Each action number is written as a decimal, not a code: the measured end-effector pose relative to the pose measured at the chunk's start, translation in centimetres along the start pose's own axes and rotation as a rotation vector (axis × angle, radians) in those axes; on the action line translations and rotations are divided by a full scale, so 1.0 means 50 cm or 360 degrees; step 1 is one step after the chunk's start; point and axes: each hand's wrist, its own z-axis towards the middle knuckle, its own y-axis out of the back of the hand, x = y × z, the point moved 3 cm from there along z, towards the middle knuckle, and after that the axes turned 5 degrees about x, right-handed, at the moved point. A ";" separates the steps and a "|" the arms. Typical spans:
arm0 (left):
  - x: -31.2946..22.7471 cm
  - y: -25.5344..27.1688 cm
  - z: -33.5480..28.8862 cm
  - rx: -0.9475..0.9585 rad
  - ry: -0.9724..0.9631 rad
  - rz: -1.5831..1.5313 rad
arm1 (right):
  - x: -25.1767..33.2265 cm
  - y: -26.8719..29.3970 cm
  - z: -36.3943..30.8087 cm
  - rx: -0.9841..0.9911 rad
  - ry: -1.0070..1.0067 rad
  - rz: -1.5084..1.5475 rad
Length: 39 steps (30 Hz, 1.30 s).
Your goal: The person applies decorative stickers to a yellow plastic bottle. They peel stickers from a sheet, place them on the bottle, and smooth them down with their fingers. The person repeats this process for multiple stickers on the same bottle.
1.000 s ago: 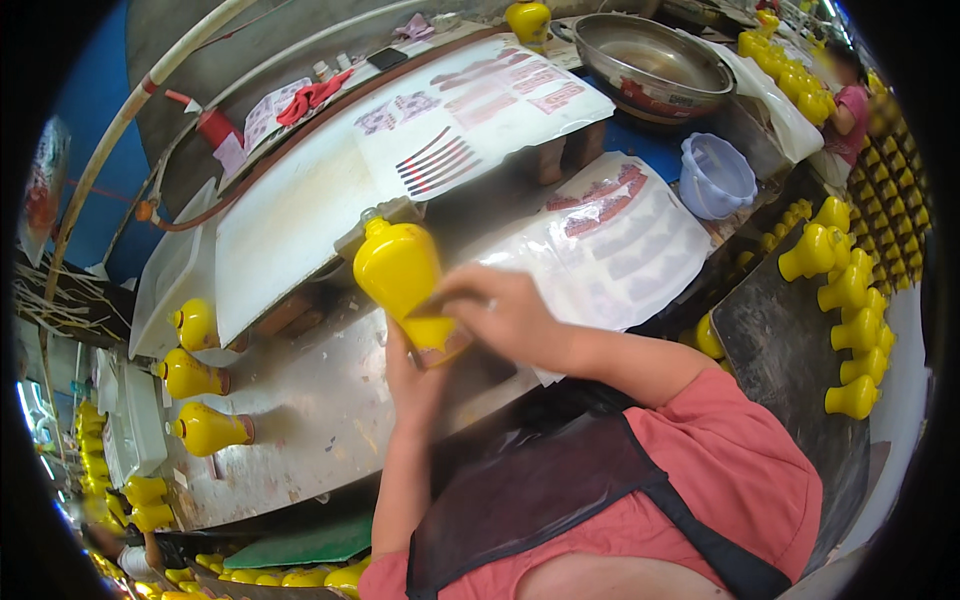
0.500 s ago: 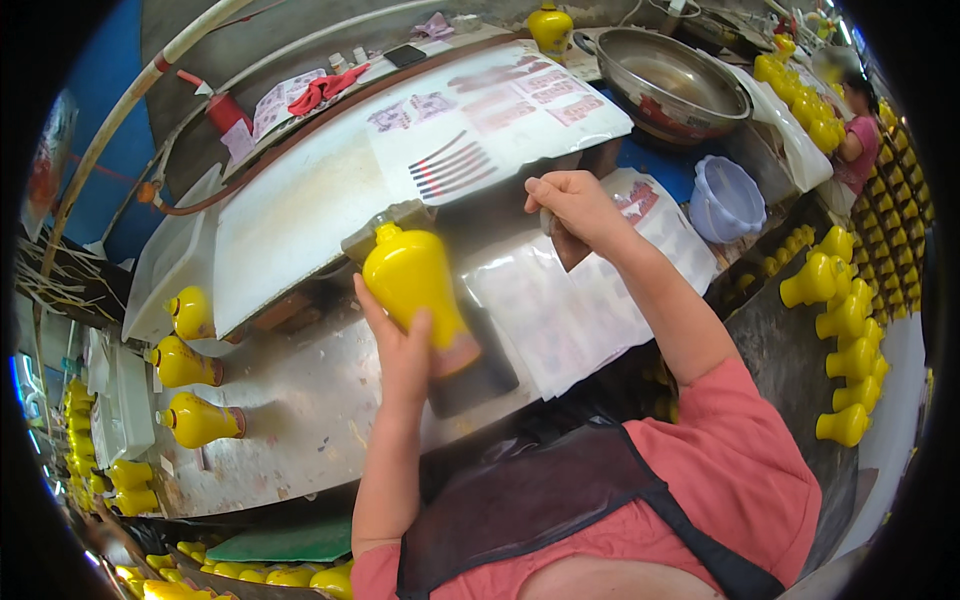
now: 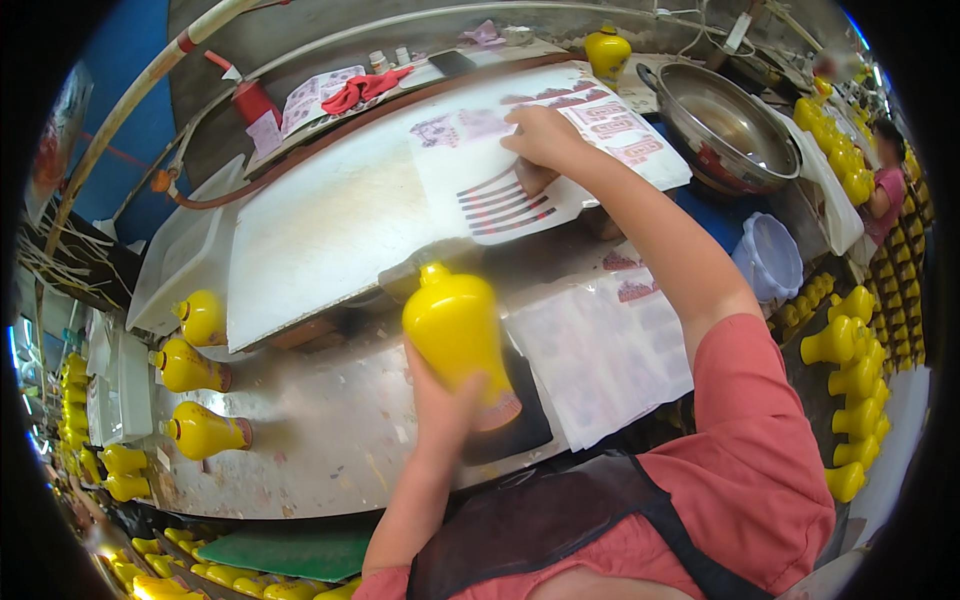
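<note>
My left hand (image 3: 440,408) is wrapped round the lower part of a yellow bottle (image 3: 452,325), tilted with its small neck away from me. A patterned band circles the bottle's base. Its neck lies at a grey-brown block (image 3: 428,262) by the front edge of a white board (image 3: 330,230). Over the board, my right hand (image 3: 550,138) is closed on a flat brown scraper-like piece (image 3: 536,178), its exact kind unclear. Below that hand lie dark striped decal strips (image 3: 505,208), and a printed decal sheet (image 3: 615,125) is to the right.
Three yellow bottles, one of them (image 3: 207,428), are at left. White sheets (image 3: 600,350) cover the bench right of the held bottle. A metal basin (image 3: 735,110), a pale blue bucket (image 3: 768,258) and more bottles (image 3: 850,380) stand at right. A red cloth (image 3: 362,90) lies behind the board.
My right hand has moved forward over the decals on the board, with the brown piece still in it. My left hand still holds the bottle. The whole view has shifted slightly.
</note>
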 end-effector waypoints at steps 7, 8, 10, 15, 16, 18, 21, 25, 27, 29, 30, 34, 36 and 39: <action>0.004 0.013 -0.002 -0.0024 0.0036 0.0137 | -0.033 -0.068 0.159 0.0396 -0.0306 -0.0405; 0.004 0.013 -0.003 -0.0017 0.0042 0.0073 | -0.036 -0.073 0.170 0.0445 -0.0304 -0.0491; 0.004 0.015 -0.001 -0.0009 0.0052 0.0125 | -0.040 -0.078 0.182 0.0373 -0.0294 -0.0475; 0.003 0.014 0.001 0.0009 0.0021 0.0125 | -0.046 -0.080 0.186 0.0289 -0.0182 -0.0414; 0.002 0.015 0.001 0.0015 0.0024 0.0118 | -0.049 -0.079 0.186 0.0280 -0.0204 -0.0375; 0.003 0.016 -0.001 0.0031 0.0034 0.0097 | -0.056 -0.078 0.187 0.0246 -0.0212 -0.0258; 0.008 0.020 -0.002 0.0044 0.0045 0.0071 | -0.072 -0.078 0.185 0.0101 -0.0392 -0.0175; 0.014 0.018 -0.006 -0.0072 -0.0050 0.0039 | -0.066 -0.071 0.183 -0.0084 -0.0105 -0.0393; 0.010 0.015 -0.011 -0.0134 -0.0098 -0.0021 | -0.051 -0.062 0.182 -0.0014 0.0050 -0.0452; -0.027 0.020 -0.015 -0.0230 -0.0570 0.0693 | -0.023 -0.040 0.169 0.0111 0.0225 -0.0389; -0.049 0.019 -0.018 -0.0252 -0.0871 0.0862 | -0.005 -0.021 0.157 0.0183 0.0316 -0.0400; -0.099 -0.006 0.000 0.0134 -0.0928 0.0276 | 0.097 0.058 0.051 0.0589 0.0348 0.0048; -0.111 -0.041 0.018 0.0404 -0.0655 -0.0283 | 0.151 0.111 -0.041 0.0678 0.0478 0.0252; -0.124 -0.095 0.018 0.0566 -0.0093 -0.0981 | 0.187 0.191 -0.215 0.0747 0.0364 0.0374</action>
